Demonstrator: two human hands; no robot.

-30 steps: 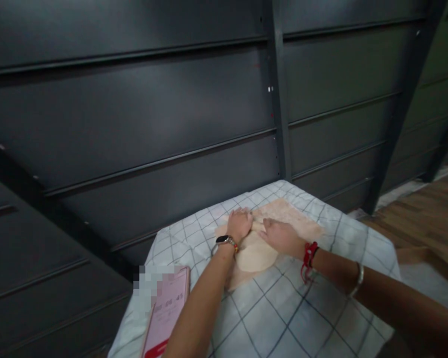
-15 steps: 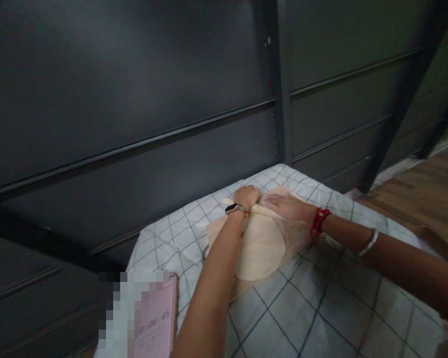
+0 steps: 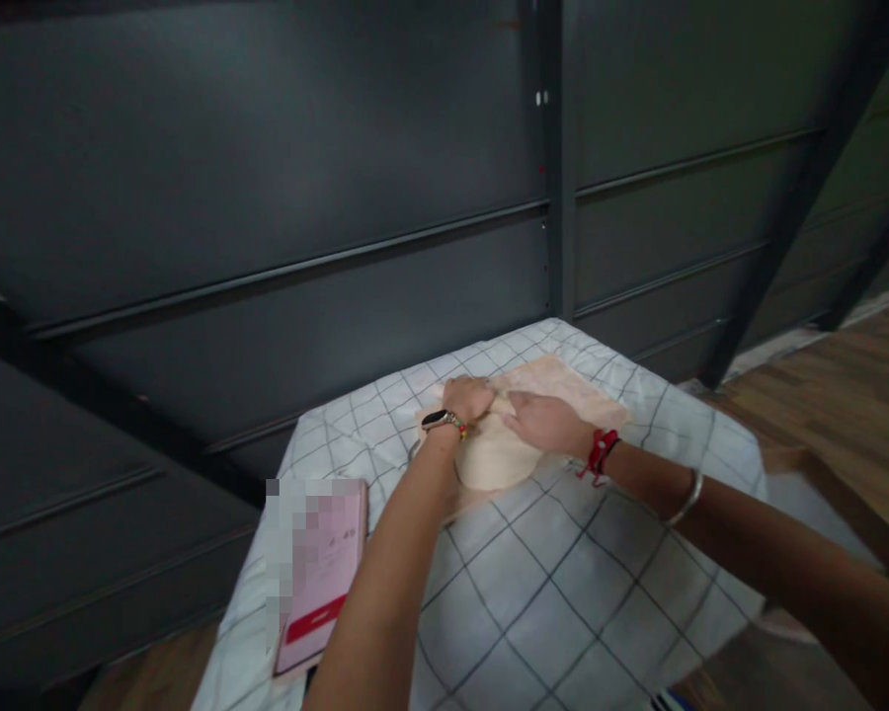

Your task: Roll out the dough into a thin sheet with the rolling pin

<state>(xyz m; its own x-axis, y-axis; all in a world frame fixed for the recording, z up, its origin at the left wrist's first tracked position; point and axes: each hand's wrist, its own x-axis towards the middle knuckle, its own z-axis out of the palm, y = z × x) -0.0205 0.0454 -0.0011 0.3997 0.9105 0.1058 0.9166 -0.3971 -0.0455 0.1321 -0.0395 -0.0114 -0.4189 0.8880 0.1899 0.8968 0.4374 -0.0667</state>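
Note:
A flat round of pale dough [image 3: 495,460] lies on a thin tan sheet [image 3: 559,377], which is spread over the checked tablecloth. Across the dough's far part runs a light-coloured rolling pin [image 3: 502,404]. My left hand [image 3: 468,398] is closed over its left portion. To the right, my right hand [image 3: 546,423] is curled over the pin, close to the left one, and covers its right end. Both forearms reach in from the near side, and my right hand hides part of the dough's right edge.
A phone [image 3: 322,583] with a pink screen, partly pixelated, lies on the white checked tablecloth [image 3: 540,583] left of my left forearm. Dark metal panels [image 3: 303,197] rise behind the table. On the right, a box-like thing [image 3: 822,494] stands low beside the table over wooden flooring.
The rolling pin and both hands have shifted relative to the dough. My right hand, flatter before, is now curled and nearer my left. The camera view has shifted, and the phone shows a red band.

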